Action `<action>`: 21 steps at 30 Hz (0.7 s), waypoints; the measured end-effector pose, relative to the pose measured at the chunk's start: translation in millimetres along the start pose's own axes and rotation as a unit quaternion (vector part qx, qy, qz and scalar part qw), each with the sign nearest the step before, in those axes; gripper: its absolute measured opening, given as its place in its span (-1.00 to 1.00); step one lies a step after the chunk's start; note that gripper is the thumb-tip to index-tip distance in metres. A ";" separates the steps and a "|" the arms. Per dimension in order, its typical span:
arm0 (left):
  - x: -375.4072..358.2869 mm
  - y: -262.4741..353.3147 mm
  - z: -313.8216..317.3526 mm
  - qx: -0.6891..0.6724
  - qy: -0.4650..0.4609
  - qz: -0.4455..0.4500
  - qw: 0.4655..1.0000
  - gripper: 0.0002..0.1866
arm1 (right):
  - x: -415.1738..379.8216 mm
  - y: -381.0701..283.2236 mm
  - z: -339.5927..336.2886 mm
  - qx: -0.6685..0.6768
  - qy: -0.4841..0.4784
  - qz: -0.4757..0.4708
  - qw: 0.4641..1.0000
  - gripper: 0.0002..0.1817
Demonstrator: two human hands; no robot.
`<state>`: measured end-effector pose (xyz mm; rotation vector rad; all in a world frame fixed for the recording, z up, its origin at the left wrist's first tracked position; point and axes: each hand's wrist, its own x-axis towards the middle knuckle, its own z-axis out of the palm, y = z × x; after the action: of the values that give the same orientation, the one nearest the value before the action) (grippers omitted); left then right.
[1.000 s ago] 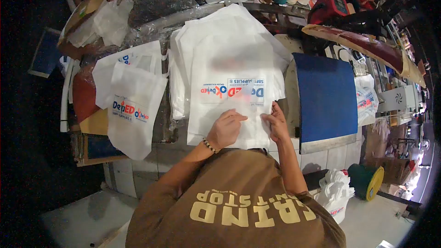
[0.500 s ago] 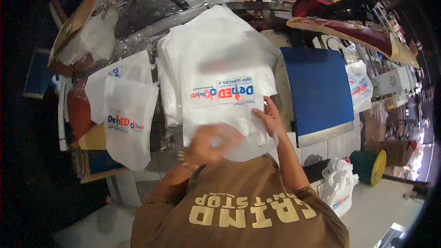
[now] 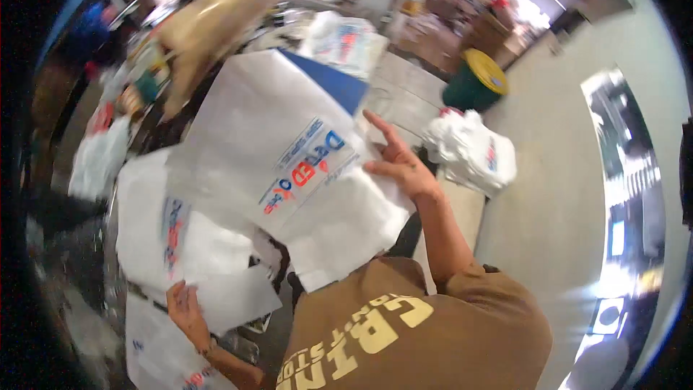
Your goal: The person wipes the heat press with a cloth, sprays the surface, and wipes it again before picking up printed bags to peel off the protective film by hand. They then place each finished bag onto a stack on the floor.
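Note:
A white plastic bag (image 3: 289,115) with blue and red "DepED" lettering lies slantwise over a blue board (image 3: 333,85); one blue corner shows. My right hand (image 3: 404,162) has its thumb on the bag's right edge and its index finger stretched out, with the other fingers partly hidden; it appears to hold that edge. To the left is a stack of similar white bags (image 3: 144,224), its top print blurred. My left hand (image 3: 188,314) is at the stack's near edge, fingers bent but apart, beside a loose white flap (image 3: 238,296). It shows nothing gripped.
More printed bags (image 3: 155,347) hang at the lower left. Bundled white bags (image 3: 473,152) stand on the floor at right, near a green drum with a yellow lid (image 3: 484,72). Another printed bag (image 3: 346,43) lies beyond the board. A long tan board (image 3: 231,11) juts across the far side.
The view has swung to the right. The top printed bag has moved from the stack onto the blue board, along with my right hand. My left hand is now apart from it, by the stack.

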<state>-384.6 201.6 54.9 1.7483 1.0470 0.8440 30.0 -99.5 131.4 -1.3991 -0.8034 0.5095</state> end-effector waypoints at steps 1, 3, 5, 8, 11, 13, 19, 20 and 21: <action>7.6 4.5 -3.7 -0.003 -0.027 0.014 1.000 -0.76 | -13.7 -2.7 -16.3 0.030 0.012 0.022 0.999 -0.24; 11.6 18.8 -9.7 0.034 -0.080 0.023 0.996 -0.77 | -41.4 -9.9 -48.7 0.014 0.099 0.081 0.992 -0.36; 15.6 16.1 -22.0 0.088 -0.131 0.066 0.985 -0.77 | -66.1 -0.8 -78.8 0.028 0.192 0.056 0.979 -0.38; 28.8 54.5 63.8 0.098 -0.196 0.014 0.976 -0.77 | -68.7 43.6 -180.0 0.117 0.347 -0.038 0.930 -0.35; 12.3 78.2 107.3 0.106 -0.232 0.062 0.965 -0.75 | -96.1 77.4 -288.0 0.148 0.470 -0.117 0.862 -0.36; 0.8 88.6 153.2 0.189 -0.259 0.042 0.946 -0.76 | -119.0 131.3 -378.4 0.193 0.529 -0.147 0.813 -0.34; -42.4 167.3 250.3 0.215 -0.307 -0.048 0.926 -0.81 | -171.3 274.8 -524.2 0.165 0.731 -0.084 0.657 -0.34; -49.1 170.4 264.7 0.215 -0.318 -0.017 0.923 -0.82 | -176.0 296.1 -544.1 0.167 0.759 -0.067 0.626 -0.34; -54.3 172.5 269.5 0.221 -0.315 -0.021 0.923 -0.82 | -177.1 308.3 -551.2 0.169 0.758 -0.060 0.628 -0.34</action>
<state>-123.3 17.9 112.5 2.1513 0.8576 -0.0280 372.9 -553.8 -194.6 -0.9128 0.5998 -0.6580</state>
